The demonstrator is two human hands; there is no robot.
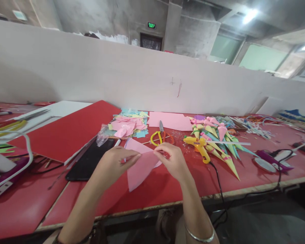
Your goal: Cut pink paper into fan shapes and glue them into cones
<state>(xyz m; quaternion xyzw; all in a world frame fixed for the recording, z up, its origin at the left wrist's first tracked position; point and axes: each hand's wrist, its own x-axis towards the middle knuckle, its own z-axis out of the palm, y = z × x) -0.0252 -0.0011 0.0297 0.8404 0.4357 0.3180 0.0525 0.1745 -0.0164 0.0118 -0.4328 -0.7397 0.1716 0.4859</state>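
Observation:
A sheet of pink paper (140, 171) hangs between my two hands above the red table. My left hand (118, 162) pinches its upper left edge between thumb and fingers. At the upper right edge, my right hand (173, 158) pinches the same sheet. Another piece of pink paper (135, 145) lies behind it, partly hidden. Just beyond my right hand are scissors (158, 138) with yellow handles, and red handles (169, 137) show beside them. A yellow hot glue gun (198, 147) rests to the right of my right hand.
Small paper cones (231, 164) in yellow, green and pink are heaped at the right. Cut paper pieces (129, 125) and a pink sheet (169, 121) lie at the back. On the left are a black tablet-like slab (91, 162) and a red board (73, 130). A cord (220, 183) crosses the front edge.

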